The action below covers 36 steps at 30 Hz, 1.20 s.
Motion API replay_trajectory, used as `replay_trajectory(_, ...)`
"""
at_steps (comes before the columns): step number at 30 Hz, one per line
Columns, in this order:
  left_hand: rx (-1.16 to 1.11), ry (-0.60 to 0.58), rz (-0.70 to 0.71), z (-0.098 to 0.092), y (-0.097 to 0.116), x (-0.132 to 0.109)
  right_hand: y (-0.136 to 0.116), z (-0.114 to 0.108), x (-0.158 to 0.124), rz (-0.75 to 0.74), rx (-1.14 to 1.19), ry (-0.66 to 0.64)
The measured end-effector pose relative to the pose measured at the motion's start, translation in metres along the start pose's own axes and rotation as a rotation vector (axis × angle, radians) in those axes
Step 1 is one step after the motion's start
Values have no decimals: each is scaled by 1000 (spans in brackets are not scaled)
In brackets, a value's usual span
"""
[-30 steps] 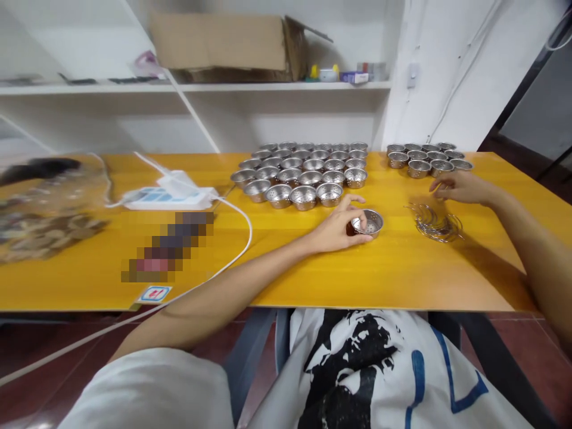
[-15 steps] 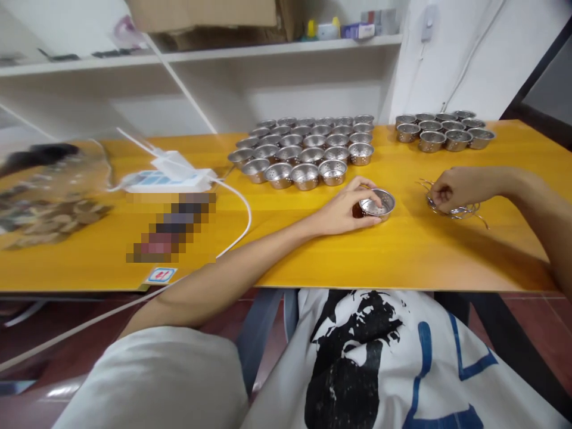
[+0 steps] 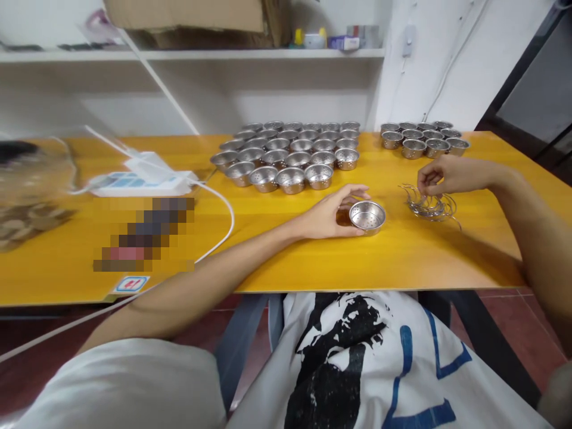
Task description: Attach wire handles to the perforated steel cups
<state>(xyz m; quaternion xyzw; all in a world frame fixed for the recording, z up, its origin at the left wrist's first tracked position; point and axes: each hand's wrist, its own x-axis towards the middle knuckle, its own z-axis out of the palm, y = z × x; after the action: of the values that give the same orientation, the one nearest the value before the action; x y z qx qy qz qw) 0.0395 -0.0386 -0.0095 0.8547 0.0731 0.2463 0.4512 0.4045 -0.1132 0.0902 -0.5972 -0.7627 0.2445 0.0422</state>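
My left hand [image 3: 328, 213] curves around a small perforated metal cup [image 3: 367, 218] that stands upright on the table. The thumb is at its near side and the fingers are behind its rim, with a gap at the palm. To the right, my right hand [image 3: 442, 175] is over a loose pile of thin curved metal wires [image 3: 431, 208]. Its fingers are pinched together at the pile's upper edge, on what looks like a wire; the fingertips partly hide it.
Rows of similar cups [image 3: 290, 180] stand behind my left hand, and a smaller group [image 3: 413, 149] is at the back right. A white power strip [image 3: 147, 183] and its cable [image 3: 232, 217] lie on the left. Blurred brown pieces [image 3: 33, 221] are at the far left.
The view has shifted right. My left index finger has come out of the cup and now sits behind its rim. My right hand has lifted slightly, showing more of the wire pile.
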Motion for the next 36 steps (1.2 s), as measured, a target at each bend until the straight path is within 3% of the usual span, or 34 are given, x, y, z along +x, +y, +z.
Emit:
replay_trajectory(9, -76, -63, -48, -1, -1, 1, -46, 35, 6, -101, 490, 248)
replay_trajectory(15, -158, -86, -108, -2, 6, 4, -77, 58, 7, -144, 529, 185)
replay_trajectory(22, -201, -100, -133, -2, 8, 6, -80, 64, 7, -144, 522, 130)
replay_trajectory(36, -215, -108, -103, -2, 3, 6, -87, 72, 9, -156, 569, 185)
